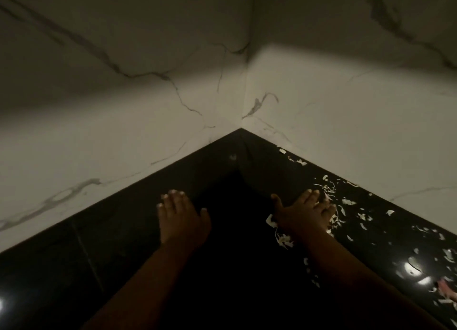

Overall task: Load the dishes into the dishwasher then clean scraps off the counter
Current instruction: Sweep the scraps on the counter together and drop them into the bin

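Glossy black counter (138, 250), corner section, meeting white veined wall on two sides. Pale scraps (346, 202) scattered directly on it along the right-hand wall edge, from near the corner toward the near right. A small clump (284, 239) lies further in. Left half bare, dim.

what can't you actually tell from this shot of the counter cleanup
- Scraps under the right hand: head view, the hand covers them, so how many it has gathered is unclear.
- What the scraps are: too small and dim to identify.
- Pinkish thing at the right edge: cut off and blurred.
- Whether the left hand touches the black counter: too dark to tell.
- Dishwasher and dishes: out of frame.
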`<act>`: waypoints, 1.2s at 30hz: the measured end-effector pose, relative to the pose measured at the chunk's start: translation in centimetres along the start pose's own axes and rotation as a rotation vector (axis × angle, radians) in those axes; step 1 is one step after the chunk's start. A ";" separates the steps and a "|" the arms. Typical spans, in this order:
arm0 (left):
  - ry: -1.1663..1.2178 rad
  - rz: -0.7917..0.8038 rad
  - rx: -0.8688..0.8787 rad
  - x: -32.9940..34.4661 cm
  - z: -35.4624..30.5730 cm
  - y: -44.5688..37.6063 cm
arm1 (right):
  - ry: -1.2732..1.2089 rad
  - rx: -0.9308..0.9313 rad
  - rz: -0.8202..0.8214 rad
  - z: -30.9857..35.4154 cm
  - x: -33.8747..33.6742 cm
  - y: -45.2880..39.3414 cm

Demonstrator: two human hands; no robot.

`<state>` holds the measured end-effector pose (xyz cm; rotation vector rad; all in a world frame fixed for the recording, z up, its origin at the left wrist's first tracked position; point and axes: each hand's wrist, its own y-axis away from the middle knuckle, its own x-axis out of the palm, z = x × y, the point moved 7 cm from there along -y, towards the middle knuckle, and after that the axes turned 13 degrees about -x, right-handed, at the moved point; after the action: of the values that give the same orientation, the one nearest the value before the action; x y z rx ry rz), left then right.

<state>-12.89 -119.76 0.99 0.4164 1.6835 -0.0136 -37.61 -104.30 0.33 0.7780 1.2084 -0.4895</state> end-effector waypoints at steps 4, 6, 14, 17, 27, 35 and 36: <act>0.005 -0.039 0.079 0.4 -4.6 -1.4 | 0.240 -0.108 -0.042 1.0 -2.6 -1.9; -0.032 -0.025 0.112 0.4 -4.9 -2.1 | 0.284 -0.207 -0.105 2.5 -4.0 -4.3; -0.081 -0.027 0.154 0.9 -5.0 -2.5 | 0.261 -0.598 -0.158 10.3 -5.0 -18.7; -0.077 -0.028 0.152 0.9 -5.0 -2.7 | 0.143 -0.522 -0.104 10.0 -4.4 -20.9; -0.060 0.026 0.164 0.9 -4.8 -2.8 | -0.200 0.052 -0.166 0.0 -2.7 -9.6; -0.006 -0.021 0.211 0.4 -5.0 -2.2 | 0.053 0.073 0.053 -1.7 -4.1 1.4; -0.001 -0.026 0.211 0.5 -5.0 -2.2 | 0.064 -0.026 -0.011 0.1 -4.2 2.4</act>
<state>-18.38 -120.48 0.86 0.5521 1.6927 -0.2126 -37.08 -103.07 4.96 0.7703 1.2766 -0.4596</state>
